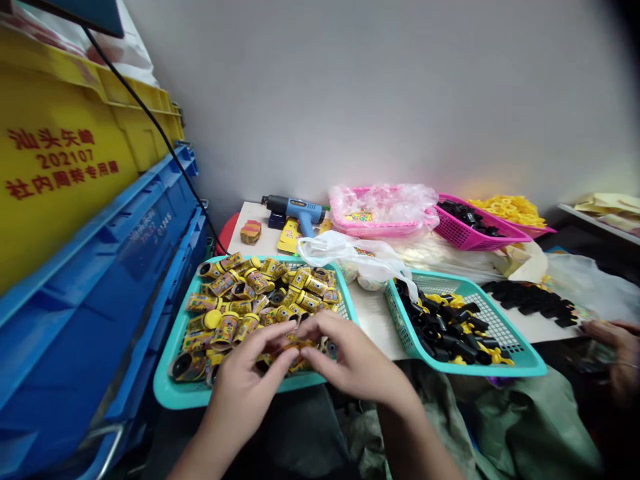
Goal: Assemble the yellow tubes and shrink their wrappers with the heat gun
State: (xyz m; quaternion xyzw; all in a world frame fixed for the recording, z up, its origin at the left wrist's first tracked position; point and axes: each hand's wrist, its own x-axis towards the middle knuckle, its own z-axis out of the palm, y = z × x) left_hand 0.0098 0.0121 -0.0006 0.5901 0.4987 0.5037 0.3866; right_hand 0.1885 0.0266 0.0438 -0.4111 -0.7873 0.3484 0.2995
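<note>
- We see one small yellow-brown piece point(299, 345) just below the centre of the frame, between our two hands, over the near right corner of the left basket point(170, 393).
- From our left hand point(250, 377) the piece lies toward the upper right of the frame; from our right hand point(357, 360) it lies to the left. Neither hand is clearly nearer: both thumbs come right up to it.
- Its long axis we cannot tell for sure, as fingers and blur hide much of it.
- Our left hand is closed on the piece at the fingertips, thumb below and index finger arched above.
- Our right hand mirrors it, thumb and fingertips also closed on the piece, the palm turned in toward the left hand.
- Beneath and left of our hands, many printed tubes point(225, 330) fill the left basket, pointing every way.
- Right of centre, the right basket point(530, 363) holds black and yellow parts point(453, 337), well apart from the piece.
- At the right edge we see a co-worker's hand point(620, 343), beside a row of black parts point(533, 300).
</note>
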